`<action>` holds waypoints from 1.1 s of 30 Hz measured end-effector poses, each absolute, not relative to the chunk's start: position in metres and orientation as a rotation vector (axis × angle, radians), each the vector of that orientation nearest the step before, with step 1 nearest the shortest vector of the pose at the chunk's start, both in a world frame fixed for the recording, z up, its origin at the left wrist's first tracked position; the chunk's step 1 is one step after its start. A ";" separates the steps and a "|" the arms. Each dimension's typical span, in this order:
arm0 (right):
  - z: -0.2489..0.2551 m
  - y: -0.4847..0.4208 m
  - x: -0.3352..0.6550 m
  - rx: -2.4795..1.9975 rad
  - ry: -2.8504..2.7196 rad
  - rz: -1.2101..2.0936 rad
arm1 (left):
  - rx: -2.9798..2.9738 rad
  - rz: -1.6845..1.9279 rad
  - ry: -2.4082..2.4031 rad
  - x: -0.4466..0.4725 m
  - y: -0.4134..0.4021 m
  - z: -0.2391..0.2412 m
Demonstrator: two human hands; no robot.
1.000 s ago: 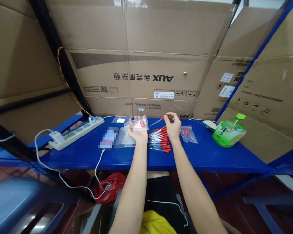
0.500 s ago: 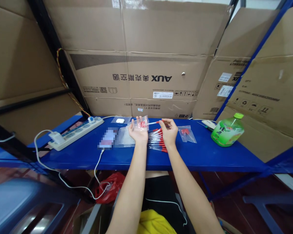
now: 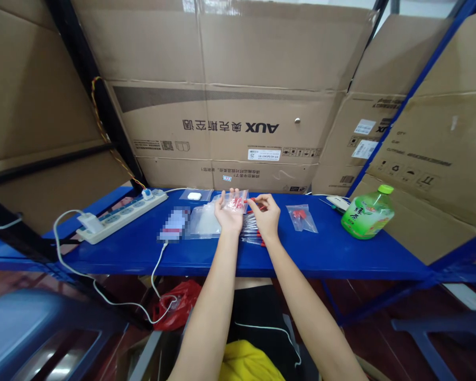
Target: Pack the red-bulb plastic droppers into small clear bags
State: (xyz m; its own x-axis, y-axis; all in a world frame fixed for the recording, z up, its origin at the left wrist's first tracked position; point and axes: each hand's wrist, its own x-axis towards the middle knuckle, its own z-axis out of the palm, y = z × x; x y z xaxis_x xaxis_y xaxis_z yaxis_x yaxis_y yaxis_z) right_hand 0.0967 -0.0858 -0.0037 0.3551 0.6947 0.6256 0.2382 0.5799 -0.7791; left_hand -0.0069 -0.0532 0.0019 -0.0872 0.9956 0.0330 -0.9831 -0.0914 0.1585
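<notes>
My left hand (image 3: 229,212) is raised palm-up over the blue shelf (image 3: 325,254), its fingers curled round a small clear bag (image 3: 238,201) with red pieces inside. My right hand (image 3: 266,216) pinches a thin clear dropper with a red bulb (image 3: 253,200), its tip pointing into the bag's mouth. Beneath the right hand lies a pile of the same red-capped droppers (image 3: 250,233). An empty clear bag (image 3: 203,223) lies flat left of my left hand.
Another small bag with red bits (image 3: 301,218) lies to the right, then a green drink bottle (image 3: 365,215) on its side. To the left are a phone on a cable (image 3: 173,226), a white power strip (image 3: 121,216) and a white earbud case (image 3: 194,196). Cardboard boxes (image 3: 238,121) wall the back.
My right hand carried the dropper leftward from above the pile to the bag in my left hand. The two hands have come close together.
</notes>
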 end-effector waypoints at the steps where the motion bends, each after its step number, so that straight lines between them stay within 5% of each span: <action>1: -0.004 -0.086 0.095 -0.961 -1.235 0.357 | 0.159 1.650 0.107 -0.007 -0.053 0.002; 33: -0.016 -0.094 0.097 -1.098 -1.717 0.135 | 0.153 1.609 0.199 -0.006 -0.050 -0.001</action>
